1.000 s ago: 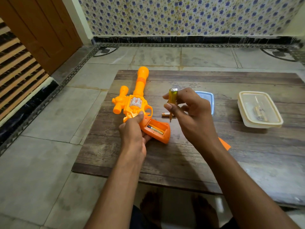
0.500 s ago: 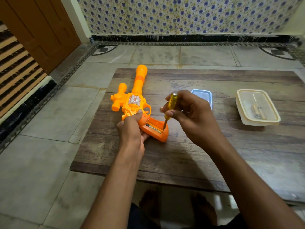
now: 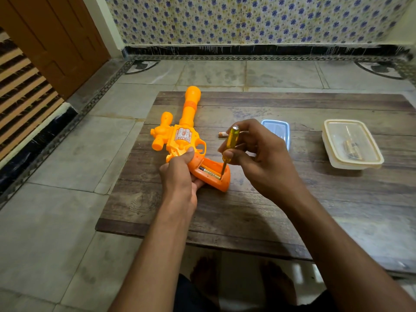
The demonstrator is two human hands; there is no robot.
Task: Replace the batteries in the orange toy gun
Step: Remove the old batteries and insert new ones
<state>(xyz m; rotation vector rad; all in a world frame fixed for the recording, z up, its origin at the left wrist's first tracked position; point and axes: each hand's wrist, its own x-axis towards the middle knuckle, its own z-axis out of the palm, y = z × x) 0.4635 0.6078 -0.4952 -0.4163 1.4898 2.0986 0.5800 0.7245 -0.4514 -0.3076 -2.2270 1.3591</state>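
- Left hand (image 3: 180,176) fingers curl round the orange plastic toy gun (image 3: 180,140) grip.
- Right hand (image 3: 258,158) fingers pinch the yellow-handled screwdriver (image 3: 229,145), tip below them in the open battery compartment (image 3: 211,173).

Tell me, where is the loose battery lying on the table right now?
The loose battery lies on the wooden table behind the right hand, between the orange toy gun and the blue lid.

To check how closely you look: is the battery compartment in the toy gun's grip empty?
No, a battery lies in the open grip of the toy gun, the screwdriver tip beside it.
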